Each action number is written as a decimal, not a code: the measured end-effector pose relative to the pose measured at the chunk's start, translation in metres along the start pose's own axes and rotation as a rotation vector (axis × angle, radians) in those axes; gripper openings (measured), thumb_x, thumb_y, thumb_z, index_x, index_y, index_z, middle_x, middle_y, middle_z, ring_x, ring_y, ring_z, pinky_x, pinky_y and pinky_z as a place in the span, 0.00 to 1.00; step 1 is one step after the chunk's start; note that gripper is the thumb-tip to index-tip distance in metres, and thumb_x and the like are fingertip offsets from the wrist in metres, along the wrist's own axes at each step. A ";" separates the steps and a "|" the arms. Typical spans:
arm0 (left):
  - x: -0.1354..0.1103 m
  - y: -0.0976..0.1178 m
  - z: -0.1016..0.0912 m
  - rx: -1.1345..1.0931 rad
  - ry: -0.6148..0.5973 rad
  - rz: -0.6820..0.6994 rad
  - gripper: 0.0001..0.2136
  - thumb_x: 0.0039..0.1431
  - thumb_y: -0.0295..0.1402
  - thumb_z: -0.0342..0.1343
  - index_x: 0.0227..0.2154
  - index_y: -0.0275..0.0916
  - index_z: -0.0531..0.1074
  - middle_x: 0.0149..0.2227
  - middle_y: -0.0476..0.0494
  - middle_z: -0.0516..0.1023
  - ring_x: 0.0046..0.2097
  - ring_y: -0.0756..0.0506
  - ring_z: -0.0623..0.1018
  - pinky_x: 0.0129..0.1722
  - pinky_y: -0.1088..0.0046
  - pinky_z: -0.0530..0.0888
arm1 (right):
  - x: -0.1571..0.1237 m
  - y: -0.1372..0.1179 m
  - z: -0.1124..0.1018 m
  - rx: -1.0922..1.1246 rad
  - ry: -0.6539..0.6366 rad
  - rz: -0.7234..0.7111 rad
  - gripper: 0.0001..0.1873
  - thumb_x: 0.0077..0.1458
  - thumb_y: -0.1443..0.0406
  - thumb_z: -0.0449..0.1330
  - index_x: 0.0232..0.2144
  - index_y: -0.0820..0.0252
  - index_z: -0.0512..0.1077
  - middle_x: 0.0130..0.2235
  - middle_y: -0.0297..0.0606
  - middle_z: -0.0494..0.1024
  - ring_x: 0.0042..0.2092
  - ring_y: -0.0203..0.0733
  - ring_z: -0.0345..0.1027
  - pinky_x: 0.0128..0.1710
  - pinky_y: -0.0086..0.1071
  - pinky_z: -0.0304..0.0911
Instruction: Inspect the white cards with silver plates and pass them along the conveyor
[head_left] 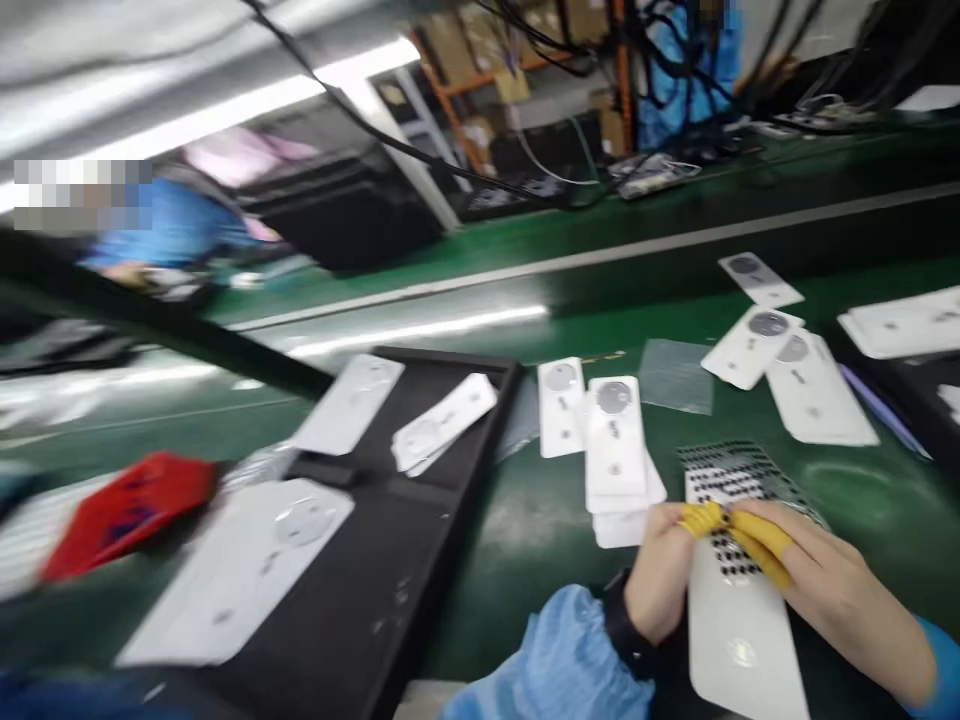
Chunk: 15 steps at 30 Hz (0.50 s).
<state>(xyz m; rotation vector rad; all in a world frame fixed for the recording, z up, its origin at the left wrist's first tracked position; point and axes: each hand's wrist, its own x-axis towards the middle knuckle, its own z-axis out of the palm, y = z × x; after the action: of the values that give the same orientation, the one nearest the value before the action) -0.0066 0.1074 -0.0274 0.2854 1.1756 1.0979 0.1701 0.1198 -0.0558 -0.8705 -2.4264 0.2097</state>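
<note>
My left hand (664, 575) and my right hand (832, 575) meet at the fingertips, which wear yellow finger cots. Both are closed in a pinch. A tiny dark spot shows where the fingertips come together, too small to make out. Under them lies a sheet of black dots (737, 570), partly hidden by my fingers. Below that, a long white panel (742, 625) with rounded corners and a round mark stretches toward me. Left of my left hand, several white cards with grey circles (616, 450) are stacked and overlapping.
A black tray (360, 540) at left holds white panels (247, 570). Beside it is a red packet (131, 515). More white cards (821, 395) and a clear plastic bag (677, 375) lie beyond my hands. Another tray (919, 385) stands at right. Co-workers are across the bench.
</note>
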 end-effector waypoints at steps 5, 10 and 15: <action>0.015 -0.006 0.001 0.055 0.046 0.050 0.19 0.36 0.47 0.68 0.19 0.36 0.71 0.19 0.48 0.73 0.24 0.49 0.70 0.28 0.71 0.68 | -0.012 0.027 0.035 0.006 0.016 -0.079 0.17 0.60 0.71 0.49 0.49 0.58 0.69 0.51 0.47 0.75 0.52 0.51 0.72 0.52 0.41 0.72; 0.011 0.004 -0.003 0.230 -0.116 0.135 0.17 0.41 0.46 0.68 0.18 0.34 0.75 0.22 0.44 0.76 0.29 0.44 0.74 0.35 0.67 0.71 | -0.010 0.030 0.021 -0.022 -0.070 0.056 0.15 0.61 0.72 0.46 0.45 0.60 0.68 0.44 0.49 0.77 0.45 0.49 0.75 0.44 0.40 0.74; 0.001 0.013 -0.015 0.322 -0.111 0.349 0.22 0.50 0.37 0.65 0.49 0.41 0.71 0.40 0.44 0.79 0.45 0.42 0.75 0.45 0.68 0.71 | -0.002 0.037 -0.021 0.105 0.018 0.268 0.11 0.61 0.73 0.48 0.41 0.58 0.68 0.42 0.44 0.77 0.43 0.44 0.75 0.40 0.35 0.73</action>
<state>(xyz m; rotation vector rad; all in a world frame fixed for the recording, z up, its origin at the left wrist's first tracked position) -0.0267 0.1092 -0.0255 0.8153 1.2290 1.1720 0.2024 0.1465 -0.0511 -1.1425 -2.2542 0.4229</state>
